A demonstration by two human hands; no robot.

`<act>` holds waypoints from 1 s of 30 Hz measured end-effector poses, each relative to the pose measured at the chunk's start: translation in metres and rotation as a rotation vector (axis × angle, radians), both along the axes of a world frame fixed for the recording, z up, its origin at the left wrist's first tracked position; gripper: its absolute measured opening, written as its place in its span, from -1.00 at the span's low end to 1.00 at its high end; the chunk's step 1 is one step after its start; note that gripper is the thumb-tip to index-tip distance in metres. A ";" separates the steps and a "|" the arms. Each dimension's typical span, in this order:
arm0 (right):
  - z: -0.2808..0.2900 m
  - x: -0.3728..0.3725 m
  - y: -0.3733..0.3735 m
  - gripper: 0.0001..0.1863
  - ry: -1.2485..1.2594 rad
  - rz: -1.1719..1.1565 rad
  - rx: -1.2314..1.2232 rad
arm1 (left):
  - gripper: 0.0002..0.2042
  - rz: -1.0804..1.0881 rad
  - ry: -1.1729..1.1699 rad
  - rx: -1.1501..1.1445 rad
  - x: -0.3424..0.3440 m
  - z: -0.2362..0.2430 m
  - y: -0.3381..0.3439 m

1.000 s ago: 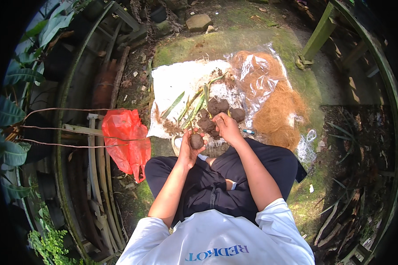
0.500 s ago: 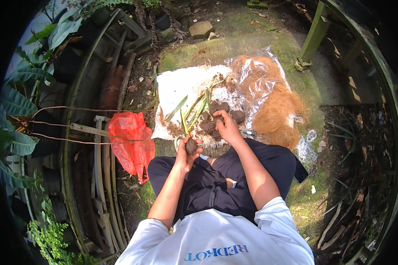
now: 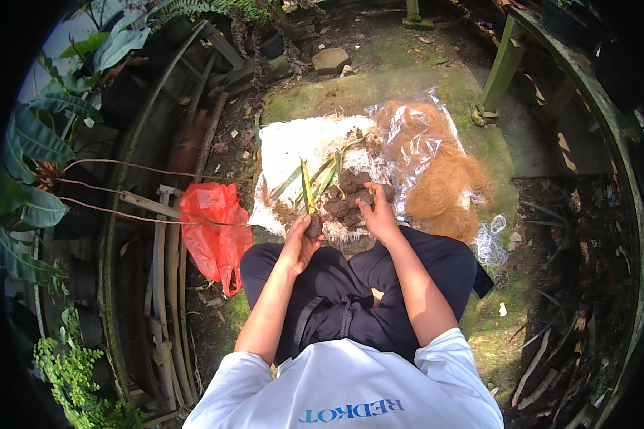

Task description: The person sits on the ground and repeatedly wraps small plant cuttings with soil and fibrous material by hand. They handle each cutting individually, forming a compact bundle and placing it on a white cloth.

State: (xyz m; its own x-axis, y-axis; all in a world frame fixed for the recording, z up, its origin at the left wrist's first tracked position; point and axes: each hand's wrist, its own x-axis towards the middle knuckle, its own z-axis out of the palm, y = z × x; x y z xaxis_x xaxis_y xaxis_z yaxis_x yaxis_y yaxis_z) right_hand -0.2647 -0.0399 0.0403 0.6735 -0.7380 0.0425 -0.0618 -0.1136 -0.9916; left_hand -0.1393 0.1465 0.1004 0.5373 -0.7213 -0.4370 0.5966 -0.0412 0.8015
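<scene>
Since a second ago the left hand (image 3: pixel 302 239) has kept its clump while the plant's leaves now stand more upright, and the right hand (image 3: pixel 376 214) has come back a little from the pile toward the knees; the mossy concrete ground (image 3: pixel 379 93) spreads widest under everything, green and stained; on it lies the white sack sheet (image 3: pixel 293 146), flattened and dusted with soil, touching on its right a clear plastic bag (image 3: pixel 415 129) that spills a heap of orange-brown coconut fibre (image 3: pixel 444 182); to the left, beside the person's knee, a red plastic bag (image 3: pixel 215 229) hangs crumpled from thin reddish strings, against curved bamboo poles (image 3: pixel 166 286); broad green leaves (image 3: pixel 36 143) crowd the far left edge; on the near part of the sheet sits a pile of dark soil clumps (image 3: pixel 349 193), with a few loose green leaf blades (image 3: pixel 329 171) lying just beside it; the right hand rests on the near edge of that pile, fingers curled over a clump, though whether it truly grips one I cannot tell; the left hand is clenched round the soil ball (image 3: pixel 313 226) of a small seedling (image 3: pixel 306 187), held above the sheet's near edge, its narrow leaves pointing away from the person.
</scene>
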 end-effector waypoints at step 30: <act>0.013 -0.012 0.074 -0.74 0.203 0.141 0.239 | -0.57 -0.090 0.174 0.059 0.020 -0.085 0.004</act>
State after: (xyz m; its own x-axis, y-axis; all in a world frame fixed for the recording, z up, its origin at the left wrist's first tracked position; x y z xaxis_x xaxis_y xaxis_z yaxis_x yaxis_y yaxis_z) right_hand -0.2770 0.0339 0.0534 0.7467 -0.6098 -0.2659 -0.2611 0.0990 -0.9602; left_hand -0.1197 0.1508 0.0155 0.3847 -0.7333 -0.5605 0.7175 -0.1444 0.6814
